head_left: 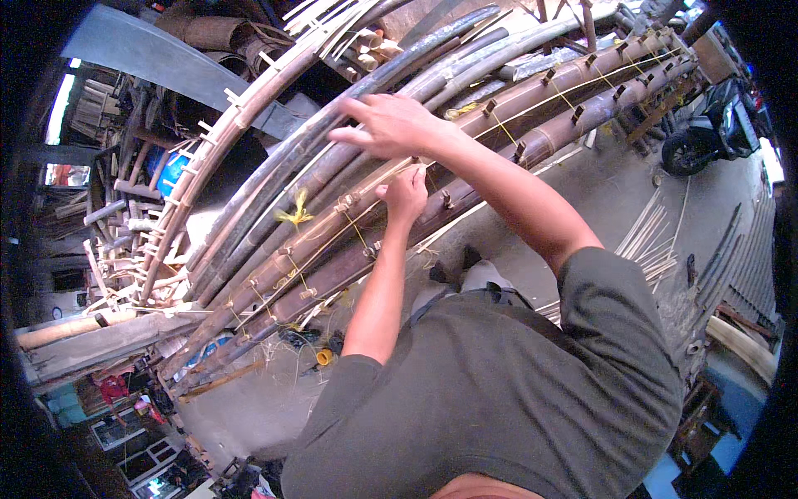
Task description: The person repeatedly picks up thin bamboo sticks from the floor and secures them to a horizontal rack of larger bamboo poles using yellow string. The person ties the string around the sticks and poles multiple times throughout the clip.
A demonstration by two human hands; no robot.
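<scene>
Two long brown bamboo poles (342, 277) run diagonally before me, side by side, with short wooden pegs (309, 293) along them and thin yellow ties (355, 224) between them. My left hand (406, 196) rests at the far pole near its middle, fingers curled in; what they grip, if anything, is hidden. Beyond it my right hand (389, 125) is raised over the poles, its fingers apart and slightly blurred, and nothing shows in it. A tuft of yellow string (295, 211) lies on the far pole's side, left of my hands.
Thick grey poles (274, 195) lie just beyond, and a curved pole with many light pegs (187, 170) stands at the left. Thin bamboo strips (648, 241) lie on the concrete floor (598, 200) at right. A motorcycle (706, 137) is parked at the far right.
</scene>
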